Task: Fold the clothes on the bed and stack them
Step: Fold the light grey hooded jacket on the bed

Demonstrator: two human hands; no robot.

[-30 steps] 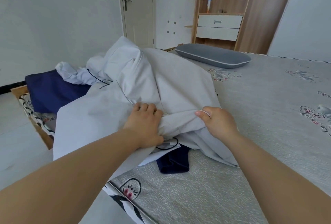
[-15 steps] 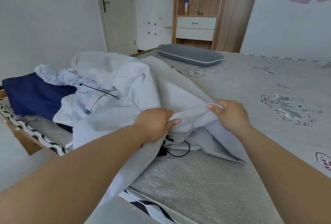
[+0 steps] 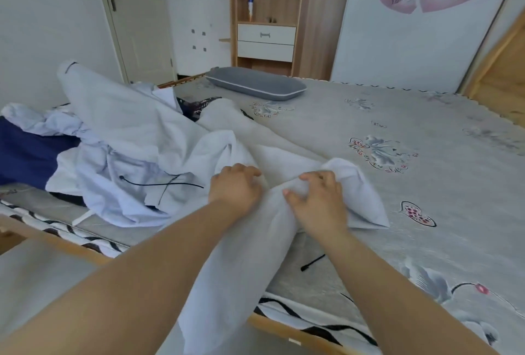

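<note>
Navy garment (image 3: pixel 25 153) and grey pillow (image 3: pixel 255 86) flank the gripped white garment (image 3: pixel 159 139).

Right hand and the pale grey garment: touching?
Touching. The head view shows the right hand with fingers curled into a bunched fold of the pale grey garment, cloth wrapping up around the knuckles with no gap.

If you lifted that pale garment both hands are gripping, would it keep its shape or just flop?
Probably flop: the pale garment bunches where the left hand and right hand grip it, and one end hangs limp over the bed edge. It looks thin, so likely light. Its dark drawstring may dangle and snag.
</note>
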